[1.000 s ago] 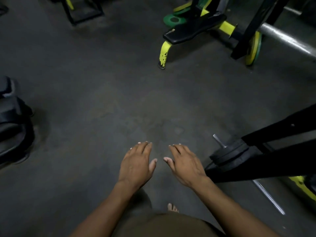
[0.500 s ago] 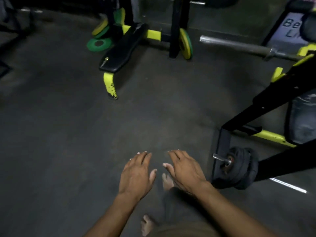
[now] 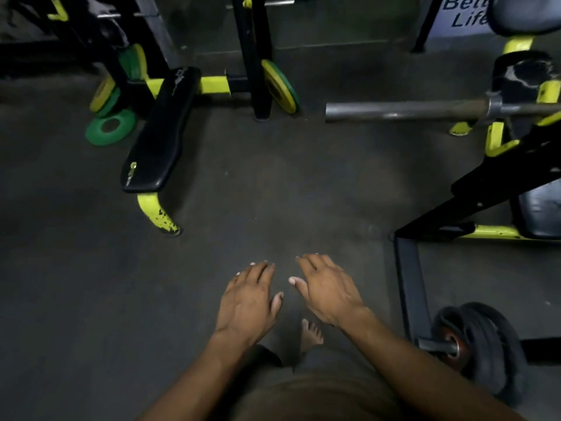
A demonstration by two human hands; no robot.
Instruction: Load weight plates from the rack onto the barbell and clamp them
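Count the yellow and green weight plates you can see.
4, perhaps more hidden: green plate flat on the floor; two plates leaning at the left rack; one plate against the centre upright.

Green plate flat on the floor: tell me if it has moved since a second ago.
No. The green plate still lies by the bench; only the camera turned.

Dark rubber floor (image 3: 91, 299), scuffed. Black padded bench (image 3: 164, 129) stands at left on a yellow leg (image 3: 156, 215) with chipped paint. White sign (image 3: 461, 13) with blue lettering, partly cut off, at top right. Bare foot (image 3: 311, 334) on the floor below.
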